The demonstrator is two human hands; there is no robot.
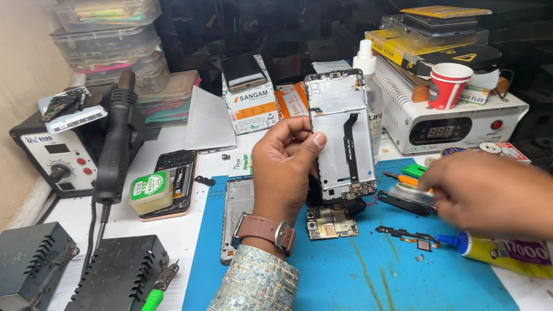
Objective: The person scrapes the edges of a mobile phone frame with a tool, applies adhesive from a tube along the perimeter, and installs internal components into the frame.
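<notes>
Nearest the camera, a blue work mat (355, 276) was spread on the white bench, and loose parts were scattered over it: a small circuit board (331, 221), a thin flex strip (401, 233) and a bare phone frame (235, 217) laid flat at the mat's left edge. The phone was therefore judged to be already stripped down, with its board and cables out; nothing showed parts being refitted, so reassembly was judged still to be ahead.

Above the mat, the opened phone chassis (341, 134) was held upright by the left hand (284, 169), whose fingers were clamped on its left edge, a black ribbon cable hanging down its inner face. The right hand (494, 199) was kept well apart from the chassis, low to the right and blurred, over a glue tube (502, 250) and small tools; whether anything was gripped in it could not be told.

Farther back, a hot-air station (62, 156), a heating plate with a red display (452, 122), a paper cup (448, 84) and stacked plastic boxes (110, 37) were ranged.
</notes>
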